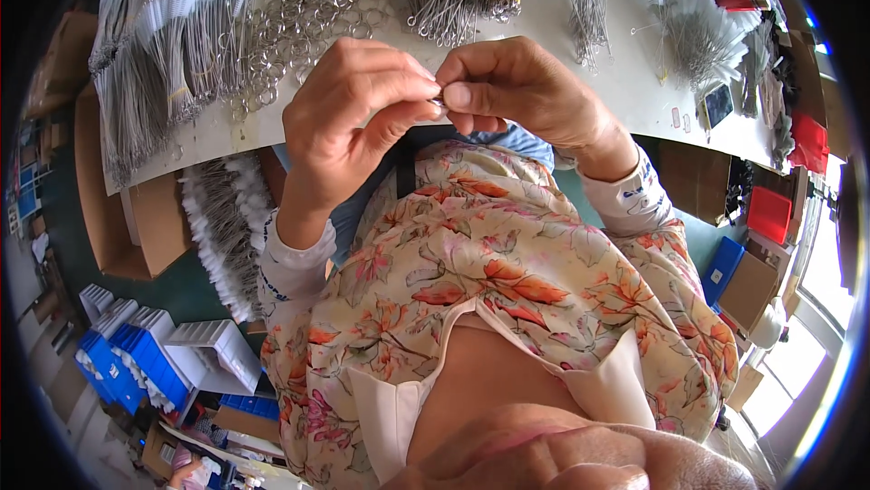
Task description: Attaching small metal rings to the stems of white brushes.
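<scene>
Hands meet at upper centre of the frame: left hand [349, 114] and right hand [521, 91] both pinch one small metal ring [439, 100] between fingertips, above the desk [625, 73] edge. Loose rings [304, 14] lie heaped upper left, beside bundled wire brushes [163, 46]. Judged: many rings remain unworked; this piece is mid-handling, share done unclear.

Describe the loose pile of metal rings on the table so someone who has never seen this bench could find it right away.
Start at the white table along the top of the view. Left of the raised left hand and right hand lies the pile of metal rings, between bundles of white-tipped wire brushes. Unlike the long, straight bundles around it, it is a loose scatter of small round silver loops.
</scene>
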Demonstrator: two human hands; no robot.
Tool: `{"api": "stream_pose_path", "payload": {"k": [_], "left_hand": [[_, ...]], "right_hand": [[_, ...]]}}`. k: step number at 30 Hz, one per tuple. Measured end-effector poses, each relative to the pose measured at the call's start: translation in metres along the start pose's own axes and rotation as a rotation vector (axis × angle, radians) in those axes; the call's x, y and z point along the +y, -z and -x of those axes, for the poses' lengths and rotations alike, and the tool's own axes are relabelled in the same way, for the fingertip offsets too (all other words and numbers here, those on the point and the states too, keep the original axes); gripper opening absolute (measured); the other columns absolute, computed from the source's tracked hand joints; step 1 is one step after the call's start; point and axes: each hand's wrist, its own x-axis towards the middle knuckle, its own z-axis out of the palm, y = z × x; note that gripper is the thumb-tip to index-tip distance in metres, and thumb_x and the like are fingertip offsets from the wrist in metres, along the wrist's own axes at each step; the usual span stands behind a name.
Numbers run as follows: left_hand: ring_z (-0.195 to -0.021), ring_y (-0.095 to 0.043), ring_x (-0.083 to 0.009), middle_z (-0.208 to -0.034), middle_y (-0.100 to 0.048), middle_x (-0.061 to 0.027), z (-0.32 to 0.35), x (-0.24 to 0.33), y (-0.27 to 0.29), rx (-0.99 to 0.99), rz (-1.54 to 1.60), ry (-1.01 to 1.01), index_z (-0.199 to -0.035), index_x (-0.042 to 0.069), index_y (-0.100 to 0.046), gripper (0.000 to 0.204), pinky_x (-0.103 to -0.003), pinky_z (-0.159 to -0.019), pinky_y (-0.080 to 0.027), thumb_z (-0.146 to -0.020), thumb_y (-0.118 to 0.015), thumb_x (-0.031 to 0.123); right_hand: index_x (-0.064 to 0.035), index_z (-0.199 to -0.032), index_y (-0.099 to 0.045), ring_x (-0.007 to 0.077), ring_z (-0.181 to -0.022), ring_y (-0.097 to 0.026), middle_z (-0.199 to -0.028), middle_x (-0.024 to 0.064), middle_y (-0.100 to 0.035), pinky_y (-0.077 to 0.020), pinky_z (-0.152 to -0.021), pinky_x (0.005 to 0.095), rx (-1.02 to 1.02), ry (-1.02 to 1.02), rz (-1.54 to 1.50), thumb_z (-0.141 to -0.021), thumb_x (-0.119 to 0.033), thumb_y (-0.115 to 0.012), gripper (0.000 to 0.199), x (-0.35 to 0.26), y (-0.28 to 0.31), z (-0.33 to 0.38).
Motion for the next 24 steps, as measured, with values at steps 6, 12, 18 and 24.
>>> {"api": "stream_pose_path", "payload": {"k": [6,12,18,24], "left_hand": [[-0.084,-0.058,-0.0169,-0.091,-0.062,-0.0035,0.023,0.011,-0.028,-0.057,-0.253,-0.214,-0.096,0.005,-0.064,0.029,-0.029,-0.067,-0.048,-0.072,-0.071,0.018],[-0.062,-0.056,-0.0075,-0.072,-0.062,-0.0032,0.077,-0.026,0.015,0.179,-0.506,0.654,-0.096,0.002,-0.064,0.018,-0.023,-0.056,-0.043,-0.087,-0.060,0.018],[-0.058,-0.051,-0.0046,-0.076,-0.062,-0.0012,0.088,-0.037,0.007,-0.051,-0.810,0.504,-0.082,0.002,-0.060,0.010,-0.023,-0.050,-0.042,-0.085,-0.061,0.012],[-0.077,-0.063,-0.0128,-0.095,-0.064,-0.0108,0.056,-0.010,0.021,0.343,0.289,0.715,-0.085,-0.001,-0.059,0.002,-0.027,-0.067,-0.055,-0.084,-0.059,0.001]], "right_hand": [[-0.0029,-0.087,-0.064,0.0063,-0.060,-0.053,-0.068,0.0010,-0.059,-0.0416,-0.054,0.0211,-0.040,-0.209,0.202,-0.087,-0.022,-0.059,0.019,0.001,0.013,0.027],[-0.0088,-0.088,-0.066,0.0270,-0.071,-0.063,-0.081,0.0081,-0.065,-0.0485,-0.064,0.0354,0.465,-0.328,1.473,-0.085,-0.013,-0.053,0.014,0.061,0.069,0.088],[-0.0008,-0.087,-0.064,0.0179,-0.063,-0.060,-0.077,0.0097,-0.061,-0.0473,-0.056,0.0276,0.456,0.292,0.842,-0.079,-0.002,-0.062,0.008,0.071,0.004,0.016],[-0.0115,-0.080,-0.066,0.0246,-0.068,-0.062,-0.080,0.0023,-0.062,-0.0500,-0.058,0.0342,0.364,0.452,0.860,-0.078,-0.016,-0.063,0.006,0.060,-0.036,-0.048]]}}
